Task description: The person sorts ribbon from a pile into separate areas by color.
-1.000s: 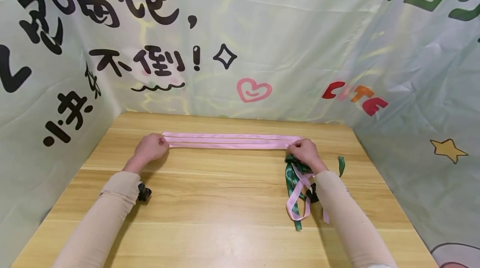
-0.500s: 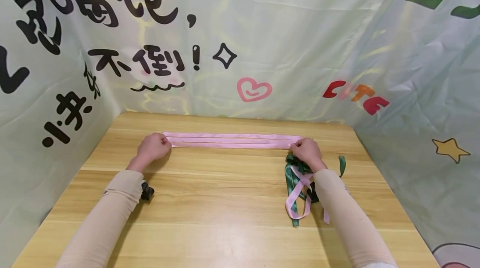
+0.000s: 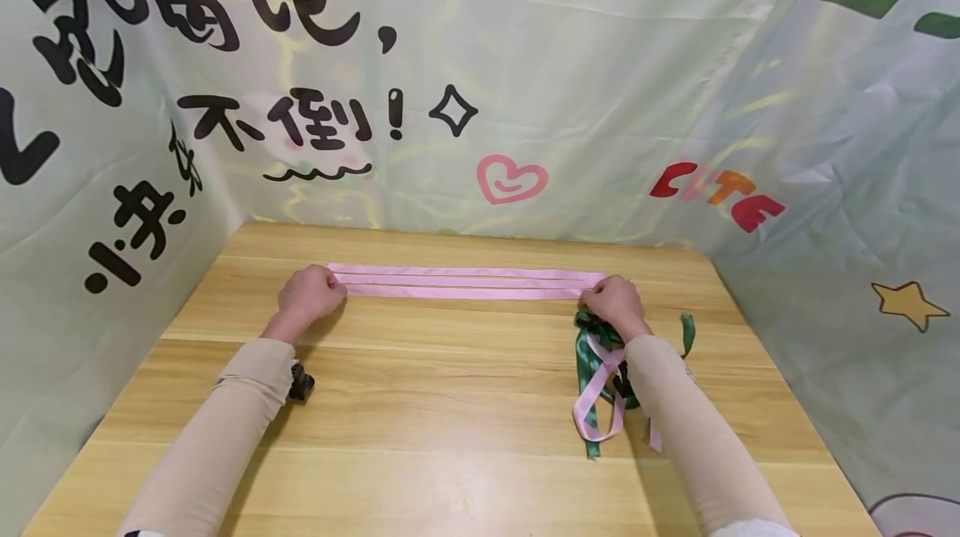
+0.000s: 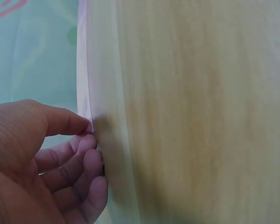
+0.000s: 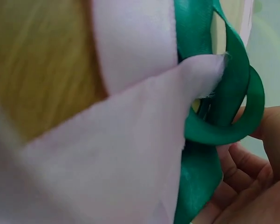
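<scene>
Pink ribbon (image 3: 465, 293) stretches straight across the back of the table in several parallel rows. At its left end my left hand (image 3: 311, 291) pinches the ribbon; in the left wrist view, thumb and index finger meet on the ribbon's (image 4: 83, 70) edge. My right hand (image 3: 615, 303) pinches the right end, with its fingertips partly hidden. Just below that hand lies a tangle of green ribbon (image 3: 585, 358) and a loose pink ribbon (image 3: 582, 408). In the right wrist view, green ribbon (image 5: 195, 28) covers part of the right hand (image 5: 251, 182).
A wooden table (image 3: 450, 404) lies beneath both hands. Printed cloth (image 3: 585, 87) encloses its back and sides. A short green ribbon tail (image 3: 687, 335) pokes out right of the right wrist. A black wrist camera (image 3: 302, 383) sits by the left sleeve.
My left hand has shifted slightly to the right along with the ribbon's left end. The right hand and the ribbon rows stay nearly still.
</scene>
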